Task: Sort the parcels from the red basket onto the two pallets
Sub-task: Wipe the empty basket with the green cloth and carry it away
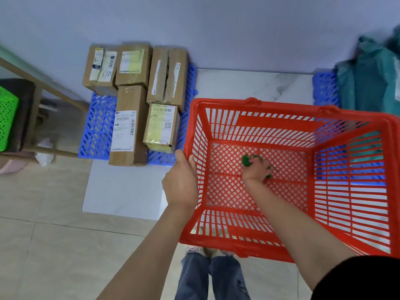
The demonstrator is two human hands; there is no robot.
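The red basket (355, 131) stands on the floor in front of me, empty but for a small green crumpled thing (246, 160) at its bottom. My right hand (256, 169) reaches inside and closes on that green thing. My left hand (181, 180) grips the basket's left rim. Several brown cardboard parcels (129, 124) lie on the blue pallet (97, 131) at the left. Teal plastic mailer bags (372, 83) are piled on the second blue pallet (324, 87) at the far right.
A white board (123, 189) lies on the tiled floor below the left pallet. A wooden frame (43, 87) with a green crate (7, 118) stands at the far left. The wall (216, 29) runs behind both pallets. My legs in jeans (212, 278) show below the basket.
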